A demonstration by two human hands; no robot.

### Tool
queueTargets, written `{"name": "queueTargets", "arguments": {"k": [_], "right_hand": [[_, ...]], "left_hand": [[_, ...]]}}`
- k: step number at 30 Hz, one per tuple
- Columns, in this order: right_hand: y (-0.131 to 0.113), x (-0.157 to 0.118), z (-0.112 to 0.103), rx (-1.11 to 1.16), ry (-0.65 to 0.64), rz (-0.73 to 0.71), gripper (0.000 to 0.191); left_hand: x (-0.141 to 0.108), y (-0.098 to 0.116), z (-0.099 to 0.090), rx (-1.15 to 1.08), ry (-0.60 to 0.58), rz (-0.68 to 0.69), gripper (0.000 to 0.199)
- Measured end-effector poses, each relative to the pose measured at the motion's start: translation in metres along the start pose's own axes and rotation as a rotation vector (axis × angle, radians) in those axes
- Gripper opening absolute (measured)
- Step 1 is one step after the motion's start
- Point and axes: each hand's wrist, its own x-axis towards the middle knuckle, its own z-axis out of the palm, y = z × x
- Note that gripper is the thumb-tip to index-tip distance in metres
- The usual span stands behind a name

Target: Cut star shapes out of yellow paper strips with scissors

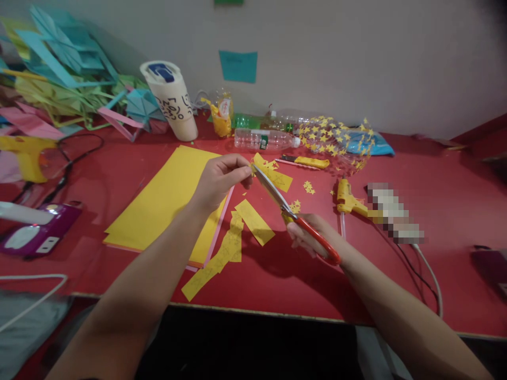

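My left hand (222, 179) is closed in a pinch on a small yellow paper piece (253, 170), mostly hidden by the fingertips. Right at that pinch are the tips of red-handled scissors (273, 190), gripped by my right hand (311, 235). The blades look nearly closed and point up and left. Below my hands, yellow paper strips (255, 222) with drawn star outlines lie on the red table (293, 287). Small cut yellow stars (309, 187) rest beyond the scissors. Under my left wrist is a stack of yellow paper (158, 198), with pink and orange edges below.
A white tumbler (172, 103), plastic bottles (263, 140), a yellow cutter knife (312, 161) and a star-covered clear piece (336, 140) stand or lie behind. Glue guns lie right (344, 198) and left (29, 158), with cables. Folded coloured paper (75, 84) piles up at left.
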Motion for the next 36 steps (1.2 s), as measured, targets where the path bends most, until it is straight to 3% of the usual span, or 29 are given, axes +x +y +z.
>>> {"name": "queueTargets", "arguments": {"k": [25,36], "right_hand": [[-0.003,-0.001,0.000,-0.020,0.018,0.002,0.051],[-0.008,-0.004,0.002,0.024,0.012,-0.003,0.052]], "left_hand": [[0.000,0.000,-0.001,-0.030,-0.002,-0.022,0.010],[0.000,-0.001,0.004,0.030,0.042,0.058,0.007]]}}
